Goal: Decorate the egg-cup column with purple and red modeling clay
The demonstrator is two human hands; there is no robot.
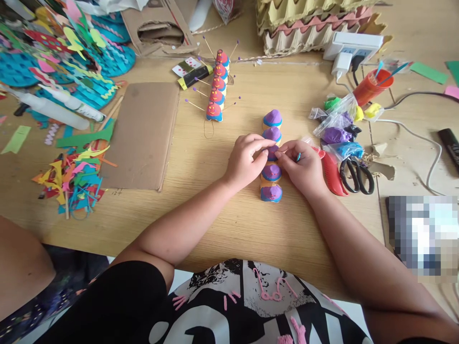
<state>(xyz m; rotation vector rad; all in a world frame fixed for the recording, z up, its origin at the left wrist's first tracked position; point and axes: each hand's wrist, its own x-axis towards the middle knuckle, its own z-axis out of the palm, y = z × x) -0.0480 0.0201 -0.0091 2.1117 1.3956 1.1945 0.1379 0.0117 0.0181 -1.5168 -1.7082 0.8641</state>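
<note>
A strip of egg-carton cups (271,172) lies in front of me, each cup capped with purple clay and edged with a blue band. My left hand (244,160) curves over the middle cup from the left, thumb and index finger closed against its purple top. From the right, my right hand (304,167) pinches at the same cup with thumb and fingertips. A small blue bit (298,156) pokes out between the right fingers; the rest is hidden. Further back stands a finished-looking egg-carton caterpillar (217,88) with red tops, faces and purple-tipped sticks.
Black-handled scissors (356,177), bagged clay (335,134) and an orange cup (373,87) with blue tools sit right. A cardboard sheet (143,136) and paper scraps (73,179) lie left. Egg trays (304,28) and a power strip (353,45) are behind. Another person's limb (23,267) shows lower left.
</note>
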